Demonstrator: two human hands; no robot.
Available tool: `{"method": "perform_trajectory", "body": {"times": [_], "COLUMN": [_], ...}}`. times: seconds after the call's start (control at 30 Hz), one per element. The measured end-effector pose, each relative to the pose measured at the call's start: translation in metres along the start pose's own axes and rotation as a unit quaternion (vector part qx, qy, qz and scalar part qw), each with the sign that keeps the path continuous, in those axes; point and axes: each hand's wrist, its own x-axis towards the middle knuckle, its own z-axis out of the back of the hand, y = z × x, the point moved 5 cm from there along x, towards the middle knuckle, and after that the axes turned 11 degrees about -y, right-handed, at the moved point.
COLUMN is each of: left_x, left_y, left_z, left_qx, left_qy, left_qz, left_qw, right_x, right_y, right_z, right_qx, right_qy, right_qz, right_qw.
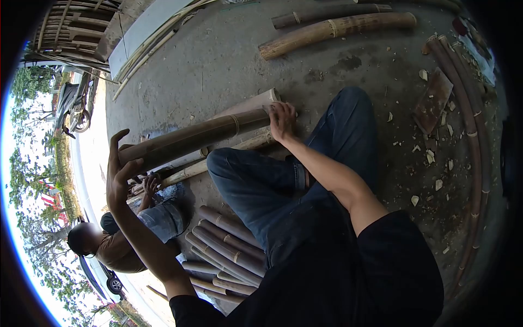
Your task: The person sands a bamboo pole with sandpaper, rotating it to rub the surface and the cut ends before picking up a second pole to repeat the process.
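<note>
A dark bamboo piece [190, 138] with one pale node ring stretches across in front of my knees, lifted off the floor. My left hand [121, 171] is at its left end, thumb and fingers spread around the end. At the right end, my right hand [281, 119] has its fingers wrapped over the edge. Behind and partly under this piece lies a paler split bamboo piece [261, 102]. Below it runs a thin pale bamboo pole [197, 169]. Several cut bamboo pieces [231, 248] lie side by side left of my legs.
A co-worker [128, 245] sits at the lower left, hands near the poles. Thick bamboo logs [338, 30] lie at the top. Long curved poles [473, 131], a blade-like flat piece [433, 102] and wood chips [430, 157] are on the right. A motorcycle [79, 111] stands outside.
</note>
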Motion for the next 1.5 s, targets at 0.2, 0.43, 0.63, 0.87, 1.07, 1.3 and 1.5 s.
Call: {"method": "perform_trajectory", "body": {"times": [0.2,0.43,0.63,0.87,1.07,1.3,1.5], "left_x": [0.000,0.006,0.002,-0.014,-0.018,0.007,0.000], "left_y": [-0.018,-0.022,0.010,0.007,-0.021,-0.002,0.060], "left_z": [0.000,-0.005,0.009,0.000,-0.005,-0.010,0.001], "left_qx": [0.033,0.005,0.040,-0.008,0.096,-0.123,-0.150], "left_qy": [0.011,-0.032,-0.011,-0.143,-0.039,-0.004,0.003], "left_qz": [0.018,-0.045,0.104,-0.042,-0.221,-0.205,-0.202], "left_qw": [0.999,0.998,0.994,0.989,0.970,0.971,0.968], "right_x": [-0.006,0.001,-0.014,-0.004,0.005,0.022,0.018], "right_y": [-0.016,0.117,-0.030,-0.060,-0.073,0.159,0.037], "right_z": [0.006,0.039,-0.011,-0.017,-0.013,0.031,0.008], "right_qx": [0.014,0.126,0.022,0.019,0.066,0.228,0.107], "right_qy": [0.013,0.031,-0.061,-0.022,-0.034,0.055,0.029], "right_qz": [-0.013,0.152,-0.098,-0.085,-0.094,0.116,0.099], "right_qw": [1.000,0.980,0.993,0.996,0.993,0.965,0.989]}}
